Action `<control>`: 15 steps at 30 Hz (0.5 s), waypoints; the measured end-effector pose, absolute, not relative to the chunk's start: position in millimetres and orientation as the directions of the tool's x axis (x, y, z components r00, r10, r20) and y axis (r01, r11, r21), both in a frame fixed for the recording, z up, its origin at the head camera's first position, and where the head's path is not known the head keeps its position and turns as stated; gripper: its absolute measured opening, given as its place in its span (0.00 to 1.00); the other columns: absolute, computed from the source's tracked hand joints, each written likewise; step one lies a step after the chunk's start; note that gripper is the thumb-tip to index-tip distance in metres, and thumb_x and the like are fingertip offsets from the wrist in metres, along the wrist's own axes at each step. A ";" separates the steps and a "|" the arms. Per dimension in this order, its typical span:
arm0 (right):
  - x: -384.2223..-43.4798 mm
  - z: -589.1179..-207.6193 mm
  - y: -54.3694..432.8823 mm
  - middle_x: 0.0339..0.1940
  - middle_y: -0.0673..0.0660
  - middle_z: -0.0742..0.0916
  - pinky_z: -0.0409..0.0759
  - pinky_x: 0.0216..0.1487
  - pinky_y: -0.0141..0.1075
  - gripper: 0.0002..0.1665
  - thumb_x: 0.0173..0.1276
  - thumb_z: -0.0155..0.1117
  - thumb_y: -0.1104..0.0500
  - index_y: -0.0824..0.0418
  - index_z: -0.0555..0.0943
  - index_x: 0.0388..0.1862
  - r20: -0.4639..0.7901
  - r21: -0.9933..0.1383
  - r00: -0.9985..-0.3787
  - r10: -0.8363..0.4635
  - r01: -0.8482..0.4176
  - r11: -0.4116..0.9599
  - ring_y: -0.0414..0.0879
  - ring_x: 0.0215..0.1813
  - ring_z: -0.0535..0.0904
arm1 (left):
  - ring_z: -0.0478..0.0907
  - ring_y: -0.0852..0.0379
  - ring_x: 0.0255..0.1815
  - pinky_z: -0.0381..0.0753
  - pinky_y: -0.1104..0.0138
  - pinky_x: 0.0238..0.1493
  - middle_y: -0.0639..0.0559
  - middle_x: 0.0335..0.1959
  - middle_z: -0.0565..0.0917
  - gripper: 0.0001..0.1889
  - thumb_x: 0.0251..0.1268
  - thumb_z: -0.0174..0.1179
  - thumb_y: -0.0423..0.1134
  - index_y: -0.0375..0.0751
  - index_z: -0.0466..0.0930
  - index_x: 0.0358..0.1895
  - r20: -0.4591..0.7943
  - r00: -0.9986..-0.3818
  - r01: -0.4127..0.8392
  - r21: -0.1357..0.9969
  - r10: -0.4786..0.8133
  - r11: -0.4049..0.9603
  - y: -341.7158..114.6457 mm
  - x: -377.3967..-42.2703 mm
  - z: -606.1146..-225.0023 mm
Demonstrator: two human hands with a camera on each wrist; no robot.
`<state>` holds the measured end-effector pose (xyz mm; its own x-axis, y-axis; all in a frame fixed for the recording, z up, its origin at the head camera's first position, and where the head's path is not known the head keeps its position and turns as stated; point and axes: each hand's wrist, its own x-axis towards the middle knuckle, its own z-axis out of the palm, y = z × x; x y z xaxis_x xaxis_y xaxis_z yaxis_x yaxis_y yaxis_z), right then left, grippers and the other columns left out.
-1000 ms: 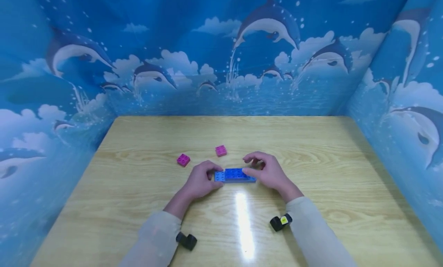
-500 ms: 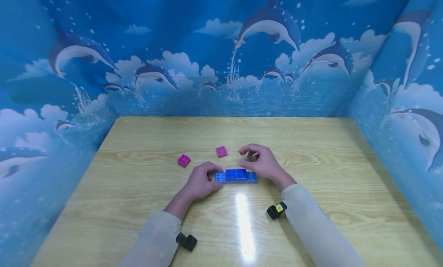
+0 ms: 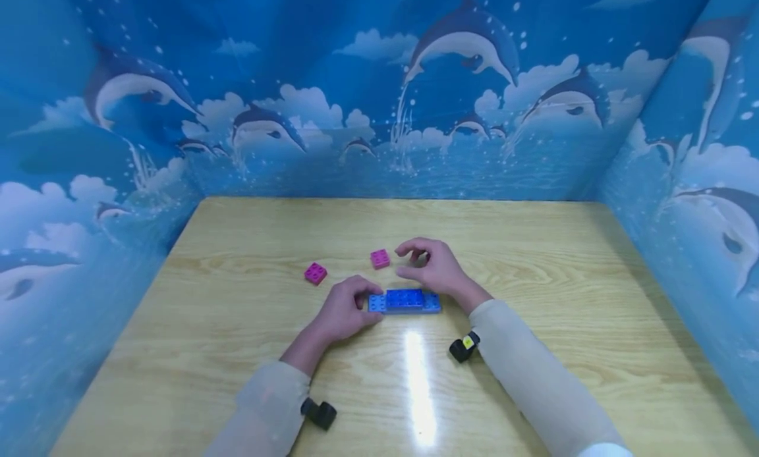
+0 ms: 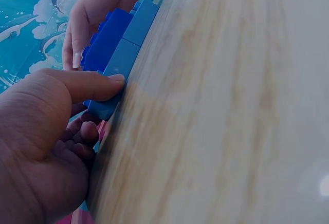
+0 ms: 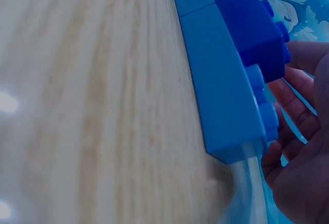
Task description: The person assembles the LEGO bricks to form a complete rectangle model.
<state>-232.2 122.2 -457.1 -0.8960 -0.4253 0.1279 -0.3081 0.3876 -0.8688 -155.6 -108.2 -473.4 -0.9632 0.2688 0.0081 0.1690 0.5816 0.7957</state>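
Note:
Two light blue toy building bricks [image 3: 431, 303] lie end to end on the table, with a dark blue brick [image 3: 404, 299] stacked across the middle of them. My left hand [image 3: 344, 311] pinches the left end of this row. The left wrist view shows its thumb [image 4: 110, 86] against the side of a light blue brick. Holding nothing, my right hand [image 3: 435, 267] is behind the stack with its fingers loosely bent. Just left of its fingertips lies a pink square brick [image 3: 380, 259].
A magenta square brick [image 3: 315, 273] lies farther left on the wooden table [image 3: 267, 233]. Blue cloth walls [image 3: 367, 161] printed with dolphins surround the table's back and sides. A black strap device [image 3: 319, 413] sits at each wrist.
My right hand has come off the right part of the blue stack and moved back and left, close to the pink brick. The left hand keeps its hold.

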 end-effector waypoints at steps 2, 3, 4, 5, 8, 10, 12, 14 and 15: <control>-235.4 -457.2 120.8 0.48 0.49 0.86 0.76 0.50 0.48 0.22 0.60 0.77 0.56 0.58 0.85 0.53 0.118 -0.861 -0.897 -0.425 -0.306 0.407 0.49 0.47 0.78 | 0.72 0.54 0.33 0.74 0.62 0.35 0.54 0.31 0.76 0.20 0.48 0.78 0.35 0.46 0.85 0.47 0.015 -0.962 0.176 0.796 0.272 0.580 -108.4 -156.2 -473.7; -236.8 -457.3 120.1 0.48 0.48 0.86 0.76 0.51 0.48 0.22 0.60 0.77 0.56 0.58 0.84 0.53 0.111 -0.859 -0.898 -0.425 -0.302 0.414 0.49 0.48 0.78 | 0.72 0.54 0.32 0.74 0.61 0.35 0.54 0.31 0.76 0.20 0.47 0.78 0.35 0.46 0.86 0.47 0.020 -0.962 0.181 0.796 0.274 0.578 -108.5 -156.4 -473.8; -238.3 -457.8 119.2 0.49 0.47 0.86 0.76 0.51 0.47 0.23 0.60 0.78 0.56 0.57 0.84 0.53 0.103 -0.856 -0.900 -0.423 -0.297 0.423 0.48 0.49 0.78 | 0.71 0.54 0.32 0.74 0.61 0.35 0.54 0.30 0.76 0.20 0.47 0.78 0.35 0.46 0.86 0.47 0.023 -0.961 0.184 0.796 0.275 0.577 -108.5 -156.5 -473.9; -239.6 -458.4 118.3 0.49 0.47 0.85 0.76 0.52 0.47 0.23 0.59 0.78 0.55 0.57 0.84 0.54 0.096 -0.853 -0.901 -0.424 -0.293 0.431 0.48 0.49 0.78 | 0.71 0.55 0.32 0.73 0.62 0.34 0.54 0.30 0.76 0.20 0.47 0.78 0.34 0.46 0.86 0.47 0.027 -0.961 0.188 0.796 0.277 0.575 -108.5 -156.5 -473.9; -243.4 -460.3 114.9 0.50 0.46 0.84 0.76 0.53 0.46 0.24 0.58 0.79 0.55 0.54 0.84 0.54 0.077 -0.850 -0.905 -0.419 -0.279 0.447 0.48 0.50 0.77 | 0.71 0.55 0.32 0.73 0.62 0.34 0.54 0.30 0.76 0.20 0.47 0.78 0.34 0.45 0.86 0.47 0.033 -0.959 0.194 0.797 0.280 0.572 -108.4 -155.9 -473.5; -245.6 -461.2 111.9 0.50 0.46 0.84 0.76 0.53 0.46 0.25 0.58 0.79 0.56 0.53 0.84 0.55 0.072 -0.850 -0.903 -0.423 -0.277 0.448 0.48 0.51 0.77 | 0.71 0.55 0.32 0.73 0.62 0.34 0.54 0.30 0.76 0.20 0.47 0.78 0.34 0.45 0.86 0.47 0.034 -0.959 0.197 0.794 0.281 0.575 -108.3 -156.0 -473.3; -248.2 -462.4 109.1 0.51 0.47 0.84 0.76 0.54 0.45 0.26 0.57 0.79 0.57 0.53 0.84 0.55 0.074 -0.849 -0.900 -0.429 -0.282 0.447 0.48 0.51 0.77 | 0.71 0.55 0.32 0.73 0.62 0.34 0.54 0.30 0.76 0.20 0.47 0.78 0.34 0.45 0.86 0.47 0.033 -0.959 0.196 0.793 0.281 0.577 -108.3 -155.9 -473.1; -250.8 -464.1 106.3 0.51 0.48 0.84 0.76 0.54 0.46 0.27 0.56 0.80 0.57 0.54 0.84 0.56 0.077 -0.846 -0.896 -0.437 -0.290 0.447 0.49 0.51 0.77 | 0.71 0.55 0.32 0.73 0.62 0.34 0.54 0.30 0.76 0.20 0.48 0.78 0.34 0.45 0.86 0.47 0.033 -0.959 0.196 0.792 0.281 0.578 -108.4 -155.8 -473.1; -252.0 -465.1 105.0 0.51 0.48 0.84 0.76 0.53 0.45 0.28 0.56 0.80 0.57 0.55 0.83 0.56 0.076 -0.845 -0.895 -0.439 -0.292 0.448 0.49 0.51 0.77 | 0.71 0.55 0.32 0.73 0.62 0.34 0.54 0.30 0.76 0.20 0.48 0.78 0.34 0.45 0.86 0.47 0.031 -0.959 0.194 0.793 0.280 0.578 -108.4 -155.6 -472.9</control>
